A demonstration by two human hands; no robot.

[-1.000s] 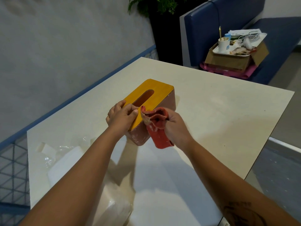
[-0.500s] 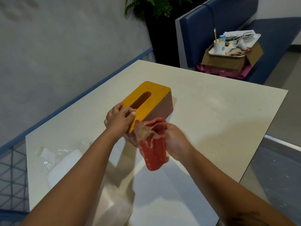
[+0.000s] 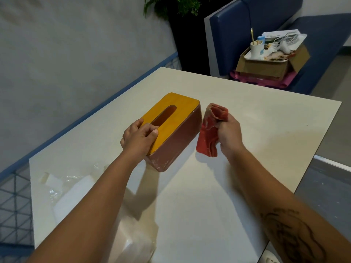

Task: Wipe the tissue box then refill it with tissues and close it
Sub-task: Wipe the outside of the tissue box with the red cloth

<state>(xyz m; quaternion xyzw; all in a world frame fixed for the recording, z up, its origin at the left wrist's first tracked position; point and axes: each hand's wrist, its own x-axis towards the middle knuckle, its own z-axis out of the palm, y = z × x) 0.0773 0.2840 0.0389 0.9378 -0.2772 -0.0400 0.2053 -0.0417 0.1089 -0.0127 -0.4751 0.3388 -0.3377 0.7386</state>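
tissue box [image 3: 183,115] 1 | red cloth [image 3: 209,136] 1 | table [image 3: 266,141] 1

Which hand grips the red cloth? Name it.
The right hand: it grips the red cloth beside the tissue box, while the left hand holds the box itself.

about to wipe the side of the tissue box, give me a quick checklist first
1. Box steadied: left hand holds the box at its near end. ok
2. Cloth in grip: right hand holds the folded cloth. ok
3. Cloth against the box side: it hangs close beside it; contact unclear. cannot tell
4. Lid seated: lies flush on the box. ok
5. Box empty: no tissue shows in the slot; inside hidden. cannot tell
6. Refill at hand: wrapped tissues lie on the table, near left. ok
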